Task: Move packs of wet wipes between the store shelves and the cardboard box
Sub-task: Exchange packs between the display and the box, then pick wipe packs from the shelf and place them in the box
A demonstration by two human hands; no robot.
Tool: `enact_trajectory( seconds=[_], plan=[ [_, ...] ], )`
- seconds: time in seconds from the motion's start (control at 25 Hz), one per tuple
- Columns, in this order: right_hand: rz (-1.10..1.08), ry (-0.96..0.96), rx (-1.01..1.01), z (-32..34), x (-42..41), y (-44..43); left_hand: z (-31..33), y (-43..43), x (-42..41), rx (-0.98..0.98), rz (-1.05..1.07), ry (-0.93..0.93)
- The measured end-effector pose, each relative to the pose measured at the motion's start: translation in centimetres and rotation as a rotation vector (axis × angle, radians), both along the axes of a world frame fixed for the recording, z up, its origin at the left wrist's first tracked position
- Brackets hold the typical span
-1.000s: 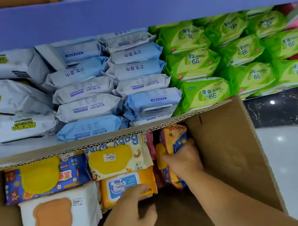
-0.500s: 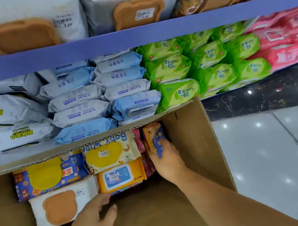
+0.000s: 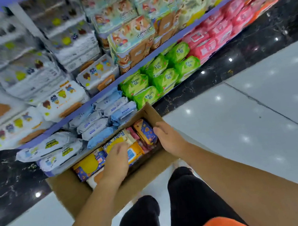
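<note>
Left hand (image 3: pixel 116 162) flat over the packs of wet wipes (image 3: pixel 91 163), right hand (image 3: pixel 168 139) open and empty beside the upright pack (image 3: pixel 145 131) it gripped half a second ago. The cardboard box (image 3: pixel 75 193) looks part-filled below well-stocked store shelves (image 3: pixel 165 45); the camera has risen.

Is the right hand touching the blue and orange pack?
Cannot tell. In the head view the right hand borders the blue and orange pack, but whether it presses or hovers is unclear.
</note>
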State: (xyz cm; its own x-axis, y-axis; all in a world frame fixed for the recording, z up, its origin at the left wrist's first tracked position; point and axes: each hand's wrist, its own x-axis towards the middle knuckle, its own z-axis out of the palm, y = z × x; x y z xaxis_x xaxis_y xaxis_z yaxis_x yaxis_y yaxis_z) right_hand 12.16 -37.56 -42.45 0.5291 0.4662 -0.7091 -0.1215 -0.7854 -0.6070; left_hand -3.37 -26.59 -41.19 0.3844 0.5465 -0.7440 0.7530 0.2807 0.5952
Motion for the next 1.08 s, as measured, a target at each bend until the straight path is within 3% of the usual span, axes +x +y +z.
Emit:
enact_trajectory(
  seconds=[0.16, 0.36, 0.8, 1.08],
  plan=[
    [-0.06, -0.075, 0.091, 9.8, 0.9, -3.3, 8.3, -0.2, 3.9, 0.023, -0.064, -0.091],
    [-0.151, -0.115, 0.223, 18.4, 6.7, -8.4, 17.3, -2.4, 12.1, 0.189, -0.147, -0.235],
    [-0.388, -0.378, 0.5, 35.0, 34.4, -18.4, 33.0, -10.8, 42.7, 0.366, -0.348, -0.613],
    [-0.382, -0.505, 0.579, 43.1, 49.8, -18.2, 42.6, -9.1, 58.8, 0.516, -0.342, -0.796]
  ],
)
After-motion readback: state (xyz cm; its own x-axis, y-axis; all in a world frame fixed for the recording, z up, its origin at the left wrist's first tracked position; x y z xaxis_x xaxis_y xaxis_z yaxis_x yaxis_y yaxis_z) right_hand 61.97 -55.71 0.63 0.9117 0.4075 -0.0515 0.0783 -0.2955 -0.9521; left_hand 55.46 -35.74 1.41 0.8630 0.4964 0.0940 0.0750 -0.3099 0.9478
